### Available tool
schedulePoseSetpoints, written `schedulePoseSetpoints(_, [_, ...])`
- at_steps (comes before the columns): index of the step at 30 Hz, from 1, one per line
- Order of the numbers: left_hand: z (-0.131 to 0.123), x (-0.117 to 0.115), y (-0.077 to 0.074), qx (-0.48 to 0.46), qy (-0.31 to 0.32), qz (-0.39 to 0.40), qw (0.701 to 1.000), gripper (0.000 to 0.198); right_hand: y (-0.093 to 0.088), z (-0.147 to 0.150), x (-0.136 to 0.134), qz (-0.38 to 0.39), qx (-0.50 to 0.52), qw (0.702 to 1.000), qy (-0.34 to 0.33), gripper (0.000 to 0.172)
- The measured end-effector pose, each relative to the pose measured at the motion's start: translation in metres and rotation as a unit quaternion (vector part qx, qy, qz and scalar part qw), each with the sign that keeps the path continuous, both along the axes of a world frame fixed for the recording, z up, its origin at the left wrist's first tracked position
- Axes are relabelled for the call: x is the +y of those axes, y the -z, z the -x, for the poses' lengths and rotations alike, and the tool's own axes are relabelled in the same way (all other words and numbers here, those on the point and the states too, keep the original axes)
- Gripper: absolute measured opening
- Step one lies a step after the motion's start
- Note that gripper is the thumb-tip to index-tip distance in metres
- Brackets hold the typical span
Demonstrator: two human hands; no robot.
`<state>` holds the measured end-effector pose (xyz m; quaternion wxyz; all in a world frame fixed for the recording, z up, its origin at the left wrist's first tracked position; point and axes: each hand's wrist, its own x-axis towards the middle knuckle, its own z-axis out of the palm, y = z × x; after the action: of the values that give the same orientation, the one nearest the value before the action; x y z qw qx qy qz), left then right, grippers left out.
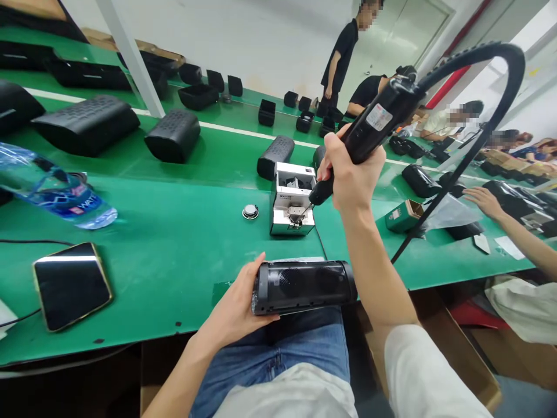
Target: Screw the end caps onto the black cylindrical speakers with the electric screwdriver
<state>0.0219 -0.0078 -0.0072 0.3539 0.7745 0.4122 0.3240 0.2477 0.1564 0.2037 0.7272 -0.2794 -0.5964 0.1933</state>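
My left hand [237, 302] grips the left end of a black cylindrical speaker housing [308, 285] at the table's front edge. Fingers of my right hand [354, 168] wrap around a black electric screwdriver [378, 119] with a thick cable at its top. Its thin tip points down to the left and meets the front of a small white and black screw feeder box [293, 200]. A small round silver part [250, 212] lies on the green table left of the box.
A phone [73, 285] and a water bottle [65, 194] are at left. Black housings [174, 136] stand along the back. A green box [402, 216] is to the right, near a co-worker's hand [483, 200]. More people are at the back right.
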Motion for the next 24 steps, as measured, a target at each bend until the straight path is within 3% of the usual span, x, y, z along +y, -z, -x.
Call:
schedulePoseSetpoints(7, [0.0, 0.001, 0.002, 0.005, 0.001, 0.003, 1.0, 0.139, 0.001, -0.005, 0.01, 0.021, -0.01, 1.0, -0.005, 0.049])
schedulePoseSetpoints(12, [0.0, 0.001, 0.005, 0.013, -0.005, -0.005, 1.0, 0.139, -0.001, -0.007, -0.012, 0.058, -0.01, 0.998, -0.024, 0.045])
schedulePoseSetpoints(16, [0.001, 0.002, 0.006, 0.022, -0.003, -0.01, 1.0, 0.137, -0.023, -0.024, -0.06, 0.033, 0.007, 0.999, -0.037, 0.032])
schedulePoseSetpoints(20, [0.004, 0.005, 0.009, 0.024, -0.003, -0.013, 1.0, 0.131, -0.05, -0.058, -0.133, 0.029, 0.065, 0.997, -0.034, 0.019])
schedulePoseSetpoints(24, [0.005, 0.009, 0.014, 0.016, -0.007, -0.011, 1.0, 0.126, -0.059, -0.089, -0.197, 0.047, 0.03, 0.998, -0.023, 0.017])
